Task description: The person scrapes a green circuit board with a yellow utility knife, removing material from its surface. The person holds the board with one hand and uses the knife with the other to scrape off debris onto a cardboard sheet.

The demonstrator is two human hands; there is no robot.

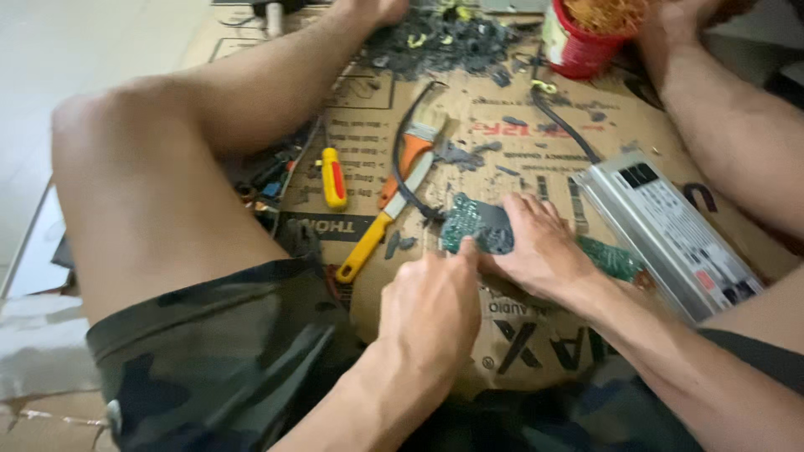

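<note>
Two hands are on the job: your left hand [431, 301] pinches the near edge of the green circuit board [474, 224], fingers closed on it, while your right hand [540, 243] lies flat over the board's right side with its fingers spread, pressing it down onto the cardboard sheet [536, 326] that covers the floor between your legs.

As for progress, I judge you somewhere in the middle. One heap of dark broken pieces [440, 40] lies at the far end of the cardboard, and smaller grey crumbs are scattered toward the board (a sign that a good deal has already been stripped). One red tub [579, 42] at the top holds a tangle of orange-brown strands, seemingly wire, though it is too blurred to be sure. What looks left: the board under your hands, a second green board [615, 259] partly hidden behind your right wrist, and one silver metal box [670, 226] lying closed just to the right.

Counting the tools: one yellow-handled knife [387, 219], one orange-handled tool [402, 159] crossing it, one small yellow-and-red tool [333, 177] to their left, and one black cable [400, 167] looping over them. A second black cable [563, 124] runs from near the tub toward the metal box.
</note>
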